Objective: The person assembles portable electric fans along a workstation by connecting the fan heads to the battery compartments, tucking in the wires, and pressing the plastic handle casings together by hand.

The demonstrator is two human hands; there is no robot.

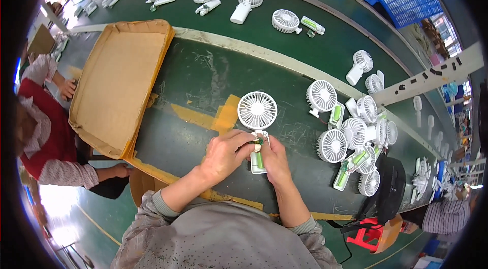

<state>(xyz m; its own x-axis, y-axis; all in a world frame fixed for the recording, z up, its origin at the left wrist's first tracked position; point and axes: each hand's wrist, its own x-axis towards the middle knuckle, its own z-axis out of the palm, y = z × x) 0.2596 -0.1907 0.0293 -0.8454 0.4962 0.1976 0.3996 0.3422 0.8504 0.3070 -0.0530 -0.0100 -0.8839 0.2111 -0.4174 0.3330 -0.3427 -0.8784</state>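
Head view: the white handheld fan [257, 116] lies face up at the fingertips, its long axis running away from the body. The round head [256, 106] sits directly beyond the fingers; the opened handle [258, 170] extends back between the hands. Both hands are in contact, so neither is nearer. The fingertips of the left hand [222, 156] pinch the small circuit board [261, 141] at the neck; the right hand [277, 161] grasps the handle along its right side. The green battery [259, 159] is exposed just below the fingertips.

Count: one fan, one board and one battery at the fingers. Right of the fingers: about eight fan heads in a cluster [332, 146]; overlap prevents an exact figure. Right of and nearer the body than the cluster: one black bag [391, 182]. Left of the fingers: one cardboard tray [122, 60].
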